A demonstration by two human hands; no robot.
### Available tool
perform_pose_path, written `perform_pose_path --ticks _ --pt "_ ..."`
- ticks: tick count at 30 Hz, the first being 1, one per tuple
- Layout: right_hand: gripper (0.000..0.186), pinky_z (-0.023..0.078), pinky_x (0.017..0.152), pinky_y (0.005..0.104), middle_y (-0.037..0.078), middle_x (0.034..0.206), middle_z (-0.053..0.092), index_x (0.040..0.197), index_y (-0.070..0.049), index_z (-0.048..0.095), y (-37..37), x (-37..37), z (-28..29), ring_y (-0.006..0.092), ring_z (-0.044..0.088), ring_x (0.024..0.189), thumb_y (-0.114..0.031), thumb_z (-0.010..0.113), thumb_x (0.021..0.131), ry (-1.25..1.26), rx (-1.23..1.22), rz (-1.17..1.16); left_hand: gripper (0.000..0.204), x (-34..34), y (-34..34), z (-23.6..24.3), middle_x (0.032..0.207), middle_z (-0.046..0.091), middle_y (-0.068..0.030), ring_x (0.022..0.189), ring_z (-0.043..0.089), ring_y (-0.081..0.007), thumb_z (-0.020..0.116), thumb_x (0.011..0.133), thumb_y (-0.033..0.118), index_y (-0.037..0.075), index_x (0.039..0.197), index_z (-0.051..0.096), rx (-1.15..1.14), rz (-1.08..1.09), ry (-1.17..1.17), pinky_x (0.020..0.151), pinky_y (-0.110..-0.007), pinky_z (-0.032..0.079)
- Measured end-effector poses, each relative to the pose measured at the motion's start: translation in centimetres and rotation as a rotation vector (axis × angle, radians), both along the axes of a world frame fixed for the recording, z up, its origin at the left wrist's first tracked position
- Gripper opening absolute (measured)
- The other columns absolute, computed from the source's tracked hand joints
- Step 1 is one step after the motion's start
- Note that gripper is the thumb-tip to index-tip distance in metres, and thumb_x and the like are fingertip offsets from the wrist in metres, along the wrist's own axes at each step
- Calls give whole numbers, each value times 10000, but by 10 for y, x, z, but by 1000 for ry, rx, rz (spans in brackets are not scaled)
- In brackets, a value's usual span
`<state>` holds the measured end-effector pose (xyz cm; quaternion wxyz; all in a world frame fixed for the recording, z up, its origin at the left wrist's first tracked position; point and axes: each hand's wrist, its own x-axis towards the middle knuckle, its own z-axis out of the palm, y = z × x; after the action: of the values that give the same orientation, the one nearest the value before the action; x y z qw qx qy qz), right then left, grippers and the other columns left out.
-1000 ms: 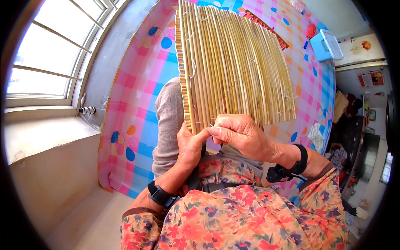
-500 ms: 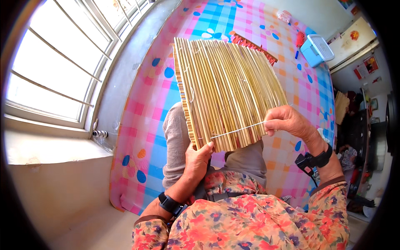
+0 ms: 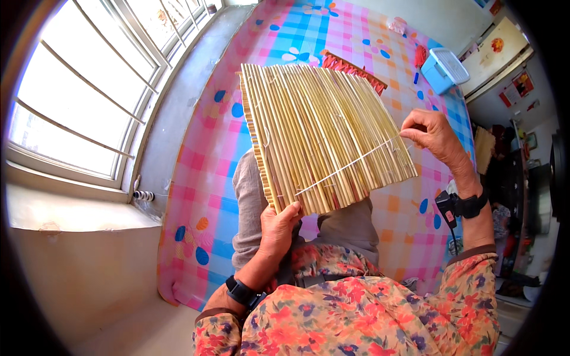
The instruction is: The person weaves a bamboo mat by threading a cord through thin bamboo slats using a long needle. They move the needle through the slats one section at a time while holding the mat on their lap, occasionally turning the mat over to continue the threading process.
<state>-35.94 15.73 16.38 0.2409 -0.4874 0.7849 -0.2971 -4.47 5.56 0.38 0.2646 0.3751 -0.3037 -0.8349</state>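
Observation:
A mat of thin yellowish stalks (image 3: 323, 127), laid side by side and stitched with white thread, rests tilted on my lap. My left hand (image 3: 279, 231) grips its near left edge, thumb on top and the other fingers hidden underneath. Out to the right, my right hand (image 3: 433, 136) pinches the end of a white thread (image 3: 350, 164) between thumb and fingertips. That thread runs taut across the stalks, from near my left thumb up to the right hand. Whether a needle is in the pinch is too small to tell.
Under me spreads a pink and blue checked sheet (image 3: 219, 127). Beyond the mat lies a red-and-brown slatted piece (image 3: 353, 71). A blue lidded box (image 3: 445, 71) stands at the far right. To the left are a barred window (image 3: 77, 89) and its grey sill (image 3: 178, 113).
My right hand has moved up and to the right, drawing out more of the white thread. The mat has shifted slightly left, while my left hand keeps its hold.

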Motion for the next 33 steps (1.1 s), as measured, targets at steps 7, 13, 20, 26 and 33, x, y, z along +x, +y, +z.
perform_pose_path --ticks 7,13,20,26,33 --pt "79 576 590 269 113 858 688 925 -49 600 -38 25 -29 200 703 729 -112 640 899 -793 -453 -88 241 4 -2 -2 1031 647 -63 918 637 -152 626 875 48 6 1109 587 -14 -29 15 825 -304 535" --pt "106 591 639 329 122 931 678 976 -43 596 -78 55 -43 242 696 802 -137 604 928 -1090 -678 -40 228 3 -3 -8 983 647 -44 844 614 -105 619 879 55 -6 1098 590 -53 -39 9 754 -249 511" --pt "149 526 654 320 81 808 636 939 -51 662 -78 117 -71 221 639 738 -184 598 915 -193 -239 363 229 7 -5 -13 994 654 -46 860 633 -126 644 867 39 14 1091 602 -5 -44 27 781 -270 531" --pt "172 502 651 387 122 780 589 1012 -84 678 -63 135 -122 312 604 737 -183 624 882 81 -87 563 234 11 -4 -20 1013 650 -44 881 625 -118 636 875 49 12 1103 598 -37 -62 -2 797 -264 517" --pt "185 509 650 402 123 779 594 1023 -100 680 -62 131 -123 322 616 742 -206 593 899 64 -82 594 275 9 -6 -16 1069 639 -57 930 618 -126 619 884 52 2 1151 576 -22 -55 36 829 -280 506"
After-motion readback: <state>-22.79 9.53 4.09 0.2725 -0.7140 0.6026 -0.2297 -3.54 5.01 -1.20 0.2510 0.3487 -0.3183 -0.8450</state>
